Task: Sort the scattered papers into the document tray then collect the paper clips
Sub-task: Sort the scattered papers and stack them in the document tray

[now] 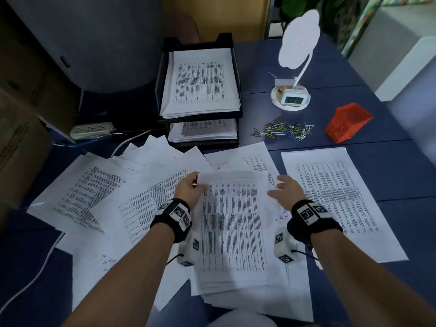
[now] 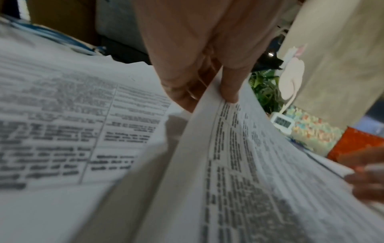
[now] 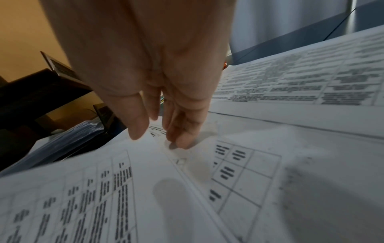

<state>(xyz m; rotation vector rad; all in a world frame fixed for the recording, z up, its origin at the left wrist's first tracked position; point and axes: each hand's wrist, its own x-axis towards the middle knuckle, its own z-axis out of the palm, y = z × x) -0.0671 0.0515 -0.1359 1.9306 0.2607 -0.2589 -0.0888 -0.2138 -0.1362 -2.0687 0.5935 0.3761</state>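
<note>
Now the left hand (image 1: 191,188) pinches the printed stack (image 1: 232,223) at its top left corner, thumb on top; the right hand (image 1: 284,190) hovers beside its opposite edge, fingers loosely spread, holding nothing, above thin white sheets strewn across the blue desk (image 1: 354,128).

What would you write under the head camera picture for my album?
Left hand pinches a sheet over scattered papers, right hand open beside it, document tray behind.

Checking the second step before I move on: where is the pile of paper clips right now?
In the head view the paper clips lie loose on the blue table, right of the document tray, between the white clock stand and the orange basket.
</note>
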